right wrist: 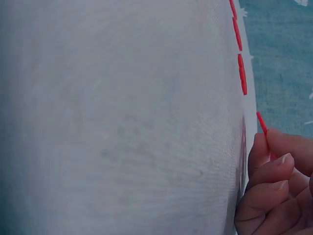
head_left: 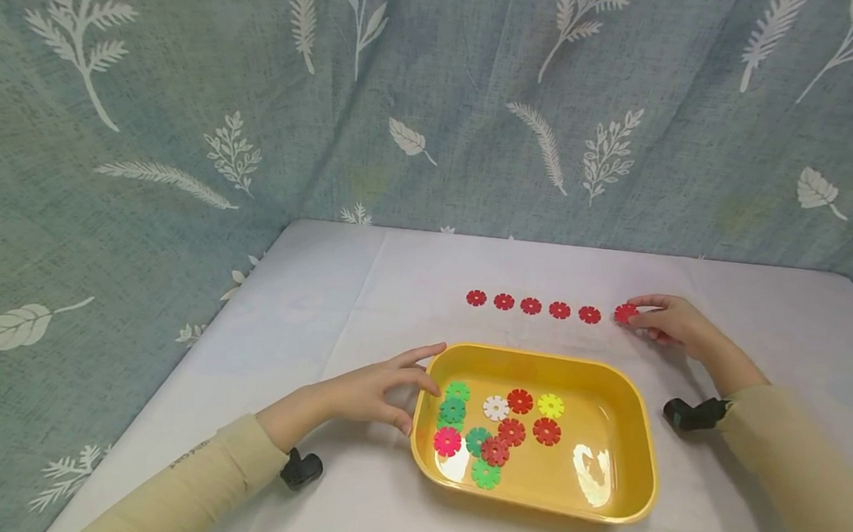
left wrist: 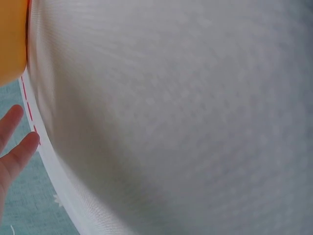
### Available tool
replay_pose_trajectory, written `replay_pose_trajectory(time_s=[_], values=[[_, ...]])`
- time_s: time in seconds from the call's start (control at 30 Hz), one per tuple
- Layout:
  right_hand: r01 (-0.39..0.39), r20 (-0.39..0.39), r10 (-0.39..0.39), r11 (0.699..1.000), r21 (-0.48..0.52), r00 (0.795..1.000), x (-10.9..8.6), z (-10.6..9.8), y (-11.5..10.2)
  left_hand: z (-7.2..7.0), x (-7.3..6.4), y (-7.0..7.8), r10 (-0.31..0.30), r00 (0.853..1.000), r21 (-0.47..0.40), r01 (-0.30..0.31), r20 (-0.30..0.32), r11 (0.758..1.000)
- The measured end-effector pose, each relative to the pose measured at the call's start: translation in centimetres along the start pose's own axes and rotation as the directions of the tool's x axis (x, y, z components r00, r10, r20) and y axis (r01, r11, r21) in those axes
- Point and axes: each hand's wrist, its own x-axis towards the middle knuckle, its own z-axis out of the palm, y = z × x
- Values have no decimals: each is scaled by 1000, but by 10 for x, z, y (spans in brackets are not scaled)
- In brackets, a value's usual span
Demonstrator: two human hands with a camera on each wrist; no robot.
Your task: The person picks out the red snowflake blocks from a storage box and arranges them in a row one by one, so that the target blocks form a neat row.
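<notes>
Between thumb and fingers, my right hand (head_left: 672, 323) pinches a red notched disc (head_left: 625, 313) at the right end of a row. In the right wrist view, that disc (right wrist: 262, 122) shows edge-on, tilted and raised off the cloth. Several matching red discs (head_left: 531, 306) lie flat in a line to its left. My left hand (head_left: 379, 389) is at the left rim of a yellow tray (head_left: 539, 360), its fingers spread and fairly straight; whether they touch the rim I cannot tell. Inside the tray lie red, green, white, pink and yellow discs (head_left: 551, 405), mostly on its left side.
A white cloth (head_left: 364, 294) covers the table. Behind it and at the left hangs a blue-green curtain (head_left: 467, 136) with white leaf prints. Black wrist devices (head_left: 693, 414) sit below both cuffs.
</notes>
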Motion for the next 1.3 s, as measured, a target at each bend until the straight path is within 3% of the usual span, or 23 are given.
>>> replay_pose_trajectory(time_s=[0.37, 0.9, 1.3], values=[[37, 50, -32, 994, -100, 998, 4, 4, -1, 1, 1, -1, 0, 1000, -10, 0, 3, 1000], [21, 23, -17, 980, -197, 1000, 4, 8, -4, 2, 0, -2, -2, 1000, -1, 2, -5, 1000], [23, 26, -16, 949, -316, 1000, 6, 12, -8, 1, 0, 1, -11, 1000, 8, 11, -3, 1000]])
